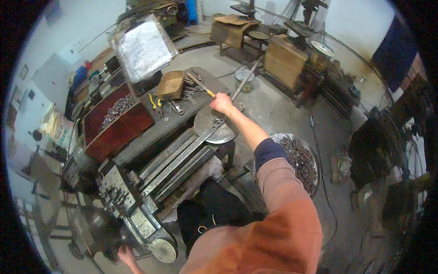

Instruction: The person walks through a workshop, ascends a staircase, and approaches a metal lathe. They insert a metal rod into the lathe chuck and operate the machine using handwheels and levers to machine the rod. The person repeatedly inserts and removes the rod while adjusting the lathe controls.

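Note:
My right hand is stretched out ahead and closed around a long metal bar that slants up to the right from a round metal disc on the machine. Long grey steel rails run from that disc back toward me. My left hand is low at the bottom left, resting on a dark part of the machine beside a round metal end cap. Its fingers are mostly hidden, so its grip is unclear.
A red tray of small metal pieces, a cardboard box and yellow-handled pliers lie on the bench behind the machine. A basin of metal scraps stands on the floor at my right. Wooden crates stand farther back.

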The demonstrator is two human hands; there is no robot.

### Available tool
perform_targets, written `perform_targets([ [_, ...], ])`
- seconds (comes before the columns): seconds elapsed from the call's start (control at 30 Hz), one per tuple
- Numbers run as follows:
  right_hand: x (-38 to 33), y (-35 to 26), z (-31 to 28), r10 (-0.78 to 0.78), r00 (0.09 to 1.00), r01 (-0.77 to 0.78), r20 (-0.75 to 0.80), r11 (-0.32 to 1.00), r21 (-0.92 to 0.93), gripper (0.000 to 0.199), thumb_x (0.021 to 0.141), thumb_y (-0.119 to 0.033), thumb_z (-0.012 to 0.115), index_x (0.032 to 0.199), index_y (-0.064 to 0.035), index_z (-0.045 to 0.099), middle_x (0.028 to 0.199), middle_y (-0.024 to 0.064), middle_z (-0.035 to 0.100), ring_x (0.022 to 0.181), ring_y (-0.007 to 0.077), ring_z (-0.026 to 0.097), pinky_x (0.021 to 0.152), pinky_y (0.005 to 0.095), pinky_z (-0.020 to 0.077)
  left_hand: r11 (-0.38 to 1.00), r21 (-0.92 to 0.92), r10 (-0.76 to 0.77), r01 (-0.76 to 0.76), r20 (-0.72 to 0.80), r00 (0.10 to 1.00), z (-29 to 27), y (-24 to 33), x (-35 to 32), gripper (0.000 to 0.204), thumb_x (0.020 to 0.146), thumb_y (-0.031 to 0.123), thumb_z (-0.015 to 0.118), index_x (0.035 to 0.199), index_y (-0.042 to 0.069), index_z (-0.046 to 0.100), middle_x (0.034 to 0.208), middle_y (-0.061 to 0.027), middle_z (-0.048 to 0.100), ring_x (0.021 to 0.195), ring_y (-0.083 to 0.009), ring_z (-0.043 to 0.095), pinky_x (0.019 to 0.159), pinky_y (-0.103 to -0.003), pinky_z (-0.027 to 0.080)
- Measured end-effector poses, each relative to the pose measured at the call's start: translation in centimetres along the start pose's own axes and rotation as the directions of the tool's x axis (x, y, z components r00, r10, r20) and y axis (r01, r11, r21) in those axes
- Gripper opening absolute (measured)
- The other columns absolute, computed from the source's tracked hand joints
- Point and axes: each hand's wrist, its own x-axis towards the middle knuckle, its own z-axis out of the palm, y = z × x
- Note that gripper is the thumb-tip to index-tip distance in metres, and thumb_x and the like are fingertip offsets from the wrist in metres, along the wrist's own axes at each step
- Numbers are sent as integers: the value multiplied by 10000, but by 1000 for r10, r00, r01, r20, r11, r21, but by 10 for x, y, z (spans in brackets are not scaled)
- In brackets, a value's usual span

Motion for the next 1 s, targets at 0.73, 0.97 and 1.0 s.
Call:
perform_targets([
  [0.73,-222,264,-82,475,819,-13,-320,574,818,165,718,-134,541,679,15,599,646,102,602,516,173,557,456,280,425,937,-325,141,-129,14,990,-8,-11,-11,266,763,84,512,953,-102,527,858,-168,587,733,-216,555,615,-314,431],
  [0.97,-218,306,-55,44,895,-132,-444,977,-170,174,625,-178,569,672,-24,634,641,126,609,602,248,592,565,308,464,955,-214,202,-205,-35,979,1,-11,-3,278,742,130,502,917,-82,546,873,-161,592,728,-220,546,679,-325,415],
  [1.0,-217,285,-51,204,923,-247,-328,964,-96,228,587,-241,578,695,-50,635,691,149,598,679,295,587,640,341,468,967,-161,201,-197,11,980,-6,-15,-6,285,739,133,503,925,-79,549,885,-160,593,749,-226,550,703,-324,412],
])
